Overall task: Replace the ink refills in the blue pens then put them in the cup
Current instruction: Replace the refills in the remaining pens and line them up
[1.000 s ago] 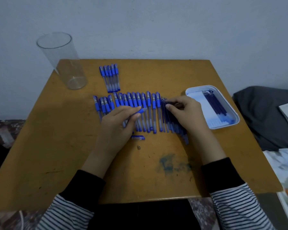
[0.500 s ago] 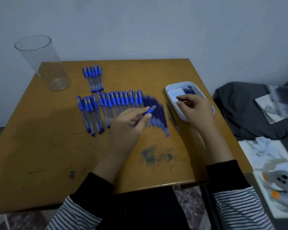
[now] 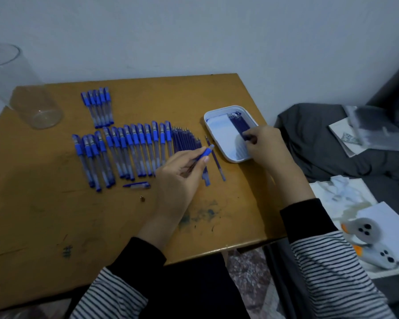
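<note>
Cup [image 3: 14, 88] stands empty at the far left corner, clear of the work, so no pen is in it yet. Right of it a small bunch of capped pens [image 3: 98, 107] lies apart from the long row [image 3: 124, 153], likely a separate lot. Just near of the row lie a loose cap [image 3: 136, 185] and a small tip [image 3: 142, 199], seemingly off the pen in hand. Bare refills [image 3: 186, 141] lie side by side at the row's right end, with one more [image 3: 214, 162] beside them.

The left hand [image 3: 180, 178] grips a barrel [image 3: 205, 153], its blue end pointing toward the tray [image 3: 221, 134], probably ready for a refill. The right hand [image 3: 267, 146], over the tray, pinches the near end of a new refill [image 3: 240, 125] there.

The table [image 3: 44, 203] is worn yellow-brown wood with an ink smear [image 3: 200, 215] near its near edge. A plain wall stands behind; dark cloth [image 3: 320, 139] and papers [image 3: 346, 203] lie to the right.
</note>
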The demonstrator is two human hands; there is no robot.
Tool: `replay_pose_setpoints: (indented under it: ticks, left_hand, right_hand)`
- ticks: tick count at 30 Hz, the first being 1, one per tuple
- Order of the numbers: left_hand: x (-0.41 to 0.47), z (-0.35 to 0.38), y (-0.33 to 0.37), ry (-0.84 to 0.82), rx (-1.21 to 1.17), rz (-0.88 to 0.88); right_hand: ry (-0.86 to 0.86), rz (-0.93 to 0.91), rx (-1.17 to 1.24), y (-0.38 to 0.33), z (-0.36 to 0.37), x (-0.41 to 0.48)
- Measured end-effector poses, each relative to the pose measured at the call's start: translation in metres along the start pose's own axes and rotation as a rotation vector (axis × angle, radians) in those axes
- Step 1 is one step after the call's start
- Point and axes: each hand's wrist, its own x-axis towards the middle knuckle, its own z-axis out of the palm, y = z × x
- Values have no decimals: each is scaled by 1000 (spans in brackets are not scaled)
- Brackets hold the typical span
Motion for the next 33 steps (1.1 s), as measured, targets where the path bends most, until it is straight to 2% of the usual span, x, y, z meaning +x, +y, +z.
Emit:
replay_pose_setpoints:
  ticks: [8,18,33]
  left_hand:
    - [2,0,0,-34,6,-1]
    - [2,1,-1,-21,31,32]
    - [2,-1,-1,-42,11,17]
  right_hand:
    - [2,-34,100,1,5,0]
    - [-41,-116,30,-2,5,2]
    - [-177,-109,-125,-23,3,9]
